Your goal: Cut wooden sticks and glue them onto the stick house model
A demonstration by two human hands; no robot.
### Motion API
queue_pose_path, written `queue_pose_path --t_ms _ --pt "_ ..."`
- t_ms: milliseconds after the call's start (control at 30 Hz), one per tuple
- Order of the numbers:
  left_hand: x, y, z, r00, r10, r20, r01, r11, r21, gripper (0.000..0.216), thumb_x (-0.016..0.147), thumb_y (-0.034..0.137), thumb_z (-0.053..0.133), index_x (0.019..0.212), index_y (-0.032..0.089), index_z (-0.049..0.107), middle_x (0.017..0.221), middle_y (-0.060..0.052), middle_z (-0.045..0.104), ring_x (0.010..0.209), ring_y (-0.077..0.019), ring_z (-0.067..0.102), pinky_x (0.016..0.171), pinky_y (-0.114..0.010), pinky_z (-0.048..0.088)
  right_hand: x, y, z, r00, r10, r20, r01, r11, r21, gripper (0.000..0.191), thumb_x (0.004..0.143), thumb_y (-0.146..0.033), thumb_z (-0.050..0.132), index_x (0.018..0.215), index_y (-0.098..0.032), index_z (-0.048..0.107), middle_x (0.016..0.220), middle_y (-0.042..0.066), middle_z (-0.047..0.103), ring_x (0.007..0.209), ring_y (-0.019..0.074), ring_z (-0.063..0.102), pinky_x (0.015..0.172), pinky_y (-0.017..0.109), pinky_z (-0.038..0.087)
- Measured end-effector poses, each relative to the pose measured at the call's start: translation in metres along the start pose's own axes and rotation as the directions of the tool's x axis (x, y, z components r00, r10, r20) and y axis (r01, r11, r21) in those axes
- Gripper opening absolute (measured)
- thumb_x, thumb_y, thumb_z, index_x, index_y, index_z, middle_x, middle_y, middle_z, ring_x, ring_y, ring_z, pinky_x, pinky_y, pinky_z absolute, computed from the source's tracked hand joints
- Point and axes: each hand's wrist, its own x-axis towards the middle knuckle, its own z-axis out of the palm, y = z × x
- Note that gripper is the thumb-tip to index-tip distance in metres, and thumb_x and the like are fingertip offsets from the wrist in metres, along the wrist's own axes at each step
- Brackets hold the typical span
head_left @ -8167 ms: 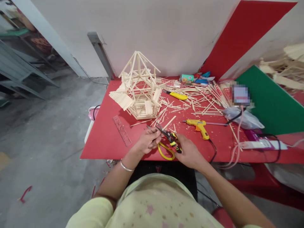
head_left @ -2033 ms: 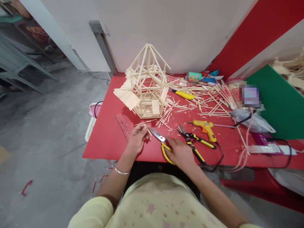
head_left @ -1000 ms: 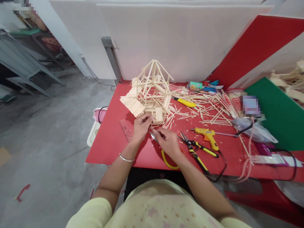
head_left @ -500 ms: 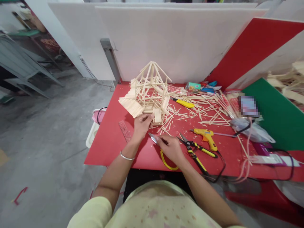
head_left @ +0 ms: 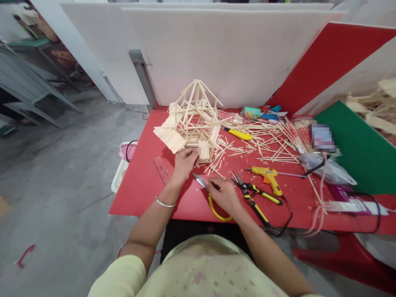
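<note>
My left hand [head_left: 185, 161] is pinched at the left edge of a small panel of wooden sticks [head_left: 204, 151]. That panel is at the front of a house-like model [head_left: 196, 111] built from thin sticks, with an open pointed roof frame and slatted wings on its left. Lower and to the right, my right hand [head_left: 222, 192] is closed on a pair of scissors [head_left: 218, 211]. The metal blade points up and left toward my left hand, while the yellow handle loop shows below the palm. My right fingers partly cover the scissors.
Right of my hands lie yellow-black shears [head_left: 255, 198] and a yellow glue gun [head_left: 267, 177] with its cord. A yellow cutter knife [head_left: 239, 134] rests among loose sticks [head_left: 266, 144]. The clear ruler [head_left: 162, 170] lies left on the red tabletop [head_left: 136, 185]. White boards [head_left: 232, 57] stand behind.
Both hands stay almost in the same place, left at the small panel and right around the scissors. The view has shifted very slightly.
</note>
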Motion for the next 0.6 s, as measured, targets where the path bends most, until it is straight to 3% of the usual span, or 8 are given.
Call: queue_pose_path --t_ms 600 --pt "0.0006 -0.0002 0.0015 1.0 -0.014 -0.013 0.014 1.0 0.004 0.04 0.076 0.049 0.075 0.059 0.016 0.06 0.05 0.002 0.059 0.037 -0.0072 0.051 0.037 -0.018 0.032 -0.0075 0.0091 -0.0032 0.998 0.045 0.039 -0.046 0.999 0.014 0.031 0.098 -0.038 0.054 0.081 -0.02 0.073 0.074 0.001 0.071 0.064 0.0134 0.059 0.063 0.024 0.039"
